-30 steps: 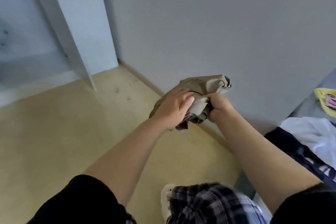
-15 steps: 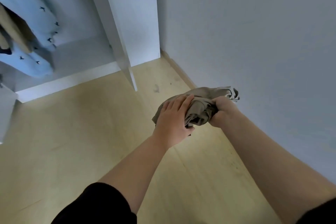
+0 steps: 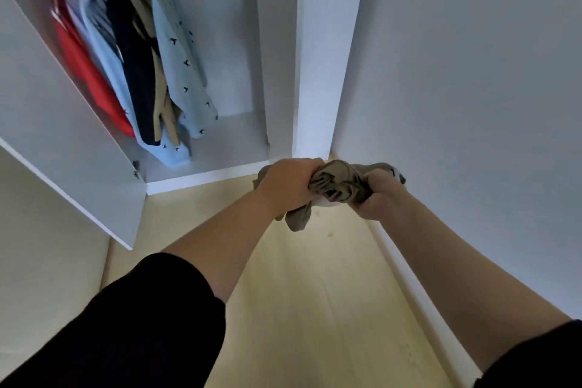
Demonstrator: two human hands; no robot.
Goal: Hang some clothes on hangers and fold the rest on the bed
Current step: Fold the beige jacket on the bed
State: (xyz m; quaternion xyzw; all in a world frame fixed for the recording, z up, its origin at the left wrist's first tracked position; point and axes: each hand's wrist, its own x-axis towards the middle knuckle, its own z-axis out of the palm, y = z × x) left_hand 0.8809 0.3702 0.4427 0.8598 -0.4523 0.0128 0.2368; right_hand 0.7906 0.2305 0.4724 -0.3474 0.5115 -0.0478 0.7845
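While both hands clamp it, one bunched khaki garment sits between them, held up over the floor and touching neither floor nor wall. Left hand: fingers curled tight over the garment's left end. Right hand: fisted round the right end. One loose tail droops under the left hand. My read: it is wadded for carrying, not spread out for folding or hanging, and no hanger shows in either hand.

Black sleeves near, two. Far left is one wardrobe, standing open so the rail space can be reached, with one door leaf swung toward the camera. Hanging inside, blurred, I count about five items: red, plain light blue, navy, tan, and light blue with small dark marks. Their hangers are not visible. Plain wall on the right. No bed in view.
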